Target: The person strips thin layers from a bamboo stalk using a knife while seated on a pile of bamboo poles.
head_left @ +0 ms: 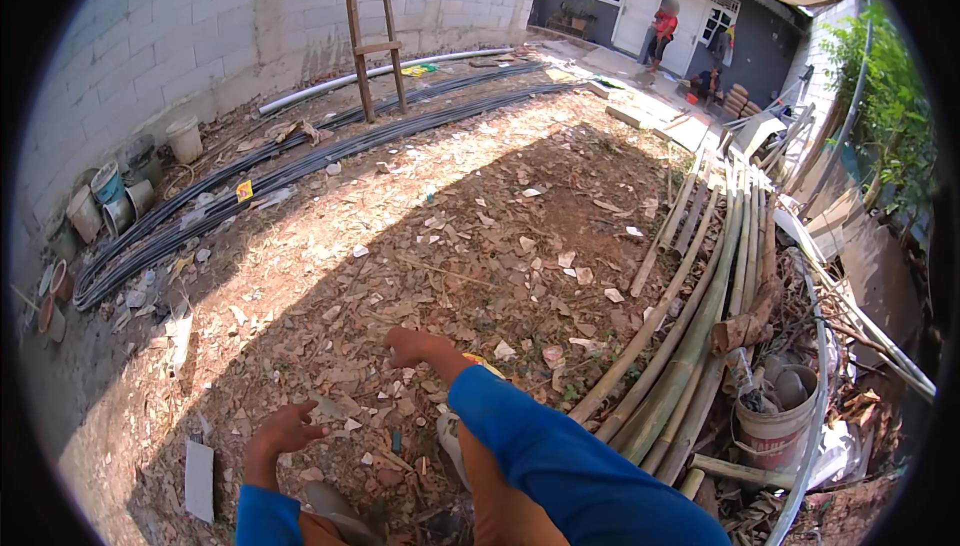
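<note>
My left hand [286, 430] hangs over the littered ground at the lower left, fingers stretched apart and nothing in it. A grey rectangular slab [199, 480] lies on the dirt to its left. Further forward and to the right, my right hand [412, 347] is held out with its fingers loosely bent and apart, and no object shows in it. Both arms wear blue sleeves. Under the hands the ground [400, 291] is covered with dry leaves and pale broken tile pieces. My shoes [452, 442] are partly hidden by my legs and right arm.
Bamboo poles [690, 346] lie lengthwise on the right beside a bucket [776, 416] of rubble. Long dark rods [330, 136] curve along the block wall, where a wooden ladder [376, 46] leans. Several old buckets [108, 184] stand left. Two people [660, 36] are near the far house.
</note>
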A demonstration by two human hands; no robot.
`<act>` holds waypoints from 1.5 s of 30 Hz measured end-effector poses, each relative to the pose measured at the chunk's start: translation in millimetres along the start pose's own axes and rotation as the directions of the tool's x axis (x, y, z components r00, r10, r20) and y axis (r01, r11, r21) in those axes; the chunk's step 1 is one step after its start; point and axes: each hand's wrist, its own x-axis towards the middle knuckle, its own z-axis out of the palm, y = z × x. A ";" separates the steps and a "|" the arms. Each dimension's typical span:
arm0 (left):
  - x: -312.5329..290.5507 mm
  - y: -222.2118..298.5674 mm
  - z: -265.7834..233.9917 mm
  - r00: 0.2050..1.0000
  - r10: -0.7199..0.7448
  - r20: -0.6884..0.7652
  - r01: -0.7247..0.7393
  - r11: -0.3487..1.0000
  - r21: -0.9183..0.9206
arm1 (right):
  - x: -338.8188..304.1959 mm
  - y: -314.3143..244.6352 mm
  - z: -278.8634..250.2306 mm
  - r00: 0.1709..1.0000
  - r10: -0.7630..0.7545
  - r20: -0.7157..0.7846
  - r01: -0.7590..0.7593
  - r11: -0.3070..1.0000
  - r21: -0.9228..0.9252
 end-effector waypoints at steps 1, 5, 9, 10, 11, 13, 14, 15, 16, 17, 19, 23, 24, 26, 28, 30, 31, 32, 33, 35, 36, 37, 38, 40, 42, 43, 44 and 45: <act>13.0 14.7 7.5 0.999 0.040 0.017 -0.040 0.999 -0.004 | 5.5 35.4 8.2 0.999 0.043 -0.013 -0.043 0.999 0.002; 11.4 12.0 7.2 0.999 0.037 0.023 -0.038 0.999 0.030 | 21.9 34.6 21.2 0.999 0.021 -0.042 -0.018 0.997 0.081; 12.8 10.4 8.4 0.998 0.046 0.029 -0.048 0.998 0.050 | 28.1 35.8 23.1 1.000 0.021 -0.005 -0.021 1.000 0.021; 13.9 11.0 8.8 0.998 0.053 0.034 -0.055 0.997 0.052 | 26.7 39.0 23.4 1.000 0.026 -0.015 -0.026 1.000 0.018; 16.5 11.4 10.3 0.999 0.046 0.030 -0.047 0.999 0.025 | 24.4 44.1 24.3 0.999 0.036 -0.025 -0.036 0.999 0.016; 11.1 -6.7 7.3 1.000 0.004 0.021 -0.004 1.000 0.007 | 26.9 14.7 16.5 0.999 0.045 0.029 -0.046 0.998 0.036; 13.7 -12.2 6.7 1.000 0.006 0.011 -0.006 1.000 -0.007 | 26.6 13.0 14.2 0.994 0.078 0.076 -0.082 0.996 0.041; 15.4 -17.2 6.5 1.000 0.006 0.001 -0.006 1.000 -0.020 | 27.4 12.2 16.0 0.994 0.083 0.074 -0.087 0.995 0.046; 15.7 -22.4 6.5 1.000 0.007 0.005 -0.007 1.000 -0.015 | 28.6 8.8 17.2 0.999 0.023 0.024 -0.024 0.999 0.043; 15.8 -20.3 7.6 1.000 0.018 -0.008 -0.019 0.999 -0.030 | 29.3 14.1 19.7 0.999 -0.029 -0.025 0.030 0.999 0.036; 15.5 -14.9 7.3 0.999 0.034 -0.014 -0.035 0.999 -0.040 | 30.9 24.7 22.6 0.998 -0.039 -0.054 0.042 0.998 0.053; 8.1 4.6 3.0 1.000 0.021 -0.005 -0.021 0.999 -0.049 | 23.7 39.8 28.7 0.986 -0.063 -0.154 0.073 0.995 0.063; 13.7 15.8 6.3 1.000 0.021 0.010 -0.021 0.998 -0.063 | 19.0 51.4 29.5 0.993 0.001 -0.114 0.008 0.996 0.085; 20.6 4.1 13.1 0.999 0.053 -0.009 -0.053 0.998 -0.028 | 6.6 60.0 30.9 0.989 0.123 -0.084 -0.106 0.979 0.176; 7.6 -46.5 4.1 0.998 -0.006 -0.065 0.000 0.997 -0.081 | 0.2 3.5 26.0 0.983 0.162 -0.086 -0.132 0.949 0.288; 13.5 -79.0 4.9 0.998 -0.026 -0.061 0.017 0.989 -0.144 | -10.7 1.1 24.0 0.970 0.229 -0.079 -0.187 0.917 0.352; 31.2 -73.4 18.4 0.999 -0.036 -0.041 0.027 0.977 -0.213 | -15.1 22.4 32.7 0.957 0.285 -0.061 -0.255 0.920 0.297; 33.3 -72.1 19.0 0.999 -0.039 -0.032 0.032 0.979 -0.199 | -11.4 19.5 31.0 0.957 0.286 -0.049 -0.268 0.937 0.226; 34.4 -72.1 20.6 0.999 -0.032 -0.019 0.027 0.975 -0.220 | -13.2 21.0 33.9 0.956 0.291 -0.042 -0.273 0.932 0.238; 31.8 -68.9 23.0 1.000 -0.026 -0.011 0.024 0.985 -0.168 | -15.2 19.0 44.3 0.955 0.290 -0.063 -0.260 0.919 0.295; 28.9 -70.1 21.1 0.999 -0.041 -0.013 0.038 0.985 -0.166 | -13.4 16.1 48.1 0.951 0.296 -0.087 -0.252 0.907 0.338; 25.7 -72.5 19.6 0.998 -0.058 0.013 0.060 0.984 -0.170 | -9.8 13.1 50.2 0.956 0.283 -0.079 -0.241 0.908 0.342; 23.4 -74.6 19.5 0.997 -0.071 0.035 0.076 0.980 -0.183 | -6.0 10.6 48.3 0.957 0.282 -0.068 -0.245 0.910 0.336; 17.0 -82.4 18.1 0.995 -0.098 0.030 0.102 0.978 -0.184 | -2.5 5.5 50.9 0.962 0.269 -0.048 -0.240 0.915 0.325; 18.7 -78.0 16.5 0.995 -0.101 0.018 0.103 0.976 -0.194 | -0.2 13.7 54.5 0.958 0.182 -0.219 -0.123 0.958 0.260; 19.7 -74.9 16.6 0.995 -0.094 0.023 0.097 0.980 -0.172 | 3.8 19.1 51.5 0.960 0.175 -0.220 -0.118 0.961 0.248; 17.3 -72.4 15.5 0.995 -0.093 0.029 0.096 0.984 -0.148 | 3.7 20.8 44.5 0.970 0.162 -0.180 -0.123 0.970 0.212; 15.7 -71.6 14.7 0.995 -0.099 0.022 0.101 0.983 -0.154 | 5.0 20.0 37.6 0.979 0.151 -0.140 -0.125 0.977 0.175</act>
